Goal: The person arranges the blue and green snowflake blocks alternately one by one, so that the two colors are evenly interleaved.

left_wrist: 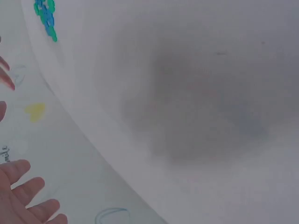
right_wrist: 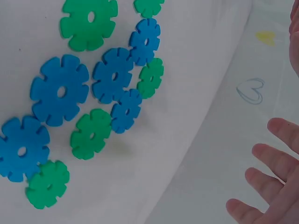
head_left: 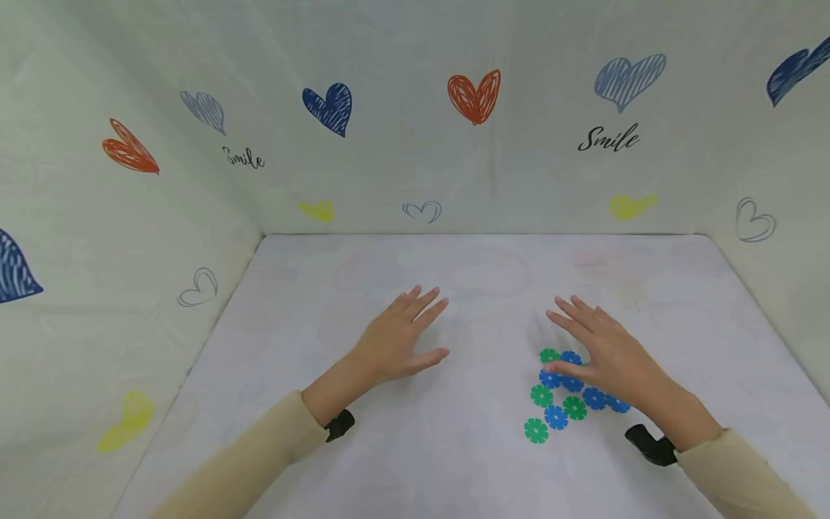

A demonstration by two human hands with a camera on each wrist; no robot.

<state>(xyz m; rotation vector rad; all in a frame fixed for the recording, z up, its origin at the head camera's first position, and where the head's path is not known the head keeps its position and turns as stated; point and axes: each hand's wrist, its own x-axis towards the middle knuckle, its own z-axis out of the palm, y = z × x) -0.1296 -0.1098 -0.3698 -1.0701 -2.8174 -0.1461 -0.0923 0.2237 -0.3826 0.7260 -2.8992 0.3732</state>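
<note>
Several flat notched discs with a centre hole lie on the white table, some green [head_left: 536,430] and some blue [head_left: 555,417]. They form a loose group on the right side. Above that group hovers my right hand [head_left: 609,353], fingers spread and holding nothing; it hides part of the discs in the head view. My left hand [head_left: 392,342] is held over the table left of the middle, fingers apart, with nothing in it. In the right wrist view a green disc [right_wrist: 91,133] and a blue disc [right_wrist: 60,98] lie flat, some edges touching.
The white table top [head_left: 402,447] meets pale fabric walls [head_left: 389,166] at the back and sides. Hearts and "Smile" lettering are printed on them. A black strap device [head_left: 650,445] sits at my right wrist, another [head_left: 340,425] at my left.
</note>
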